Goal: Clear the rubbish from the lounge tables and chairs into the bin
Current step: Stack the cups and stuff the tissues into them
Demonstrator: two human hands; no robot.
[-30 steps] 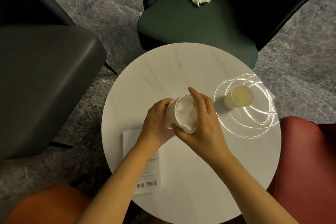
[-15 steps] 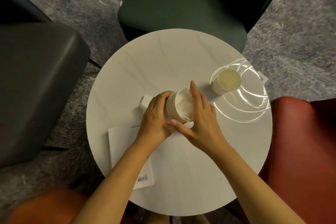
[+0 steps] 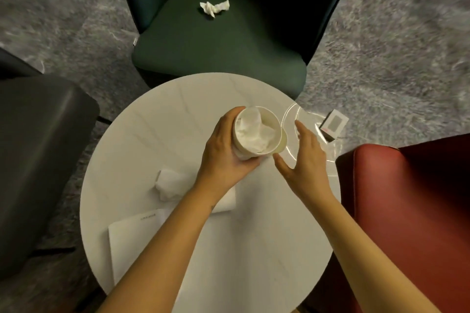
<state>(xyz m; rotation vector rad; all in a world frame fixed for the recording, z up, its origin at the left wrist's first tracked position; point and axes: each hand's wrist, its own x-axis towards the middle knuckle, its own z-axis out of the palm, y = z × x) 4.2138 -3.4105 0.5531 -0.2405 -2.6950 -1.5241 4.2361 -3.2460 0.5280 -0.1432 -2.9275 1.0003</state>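
Right hand (image 3: 304,160) now apparently beside cup (image 3: 255,132)

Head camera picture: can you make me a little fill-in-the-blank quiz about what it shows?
1. The left hand grips a white paper cup; the right hand holds ____.
2. One crumpled white tissue lies on a chair seat coloured ____.
3. The white table top is ____ in shape.
Missing words: nothing; green; round.

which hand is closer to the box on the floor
Right. The right hand is open just left of the box; the left hand is farther left, gripping the paper cup.
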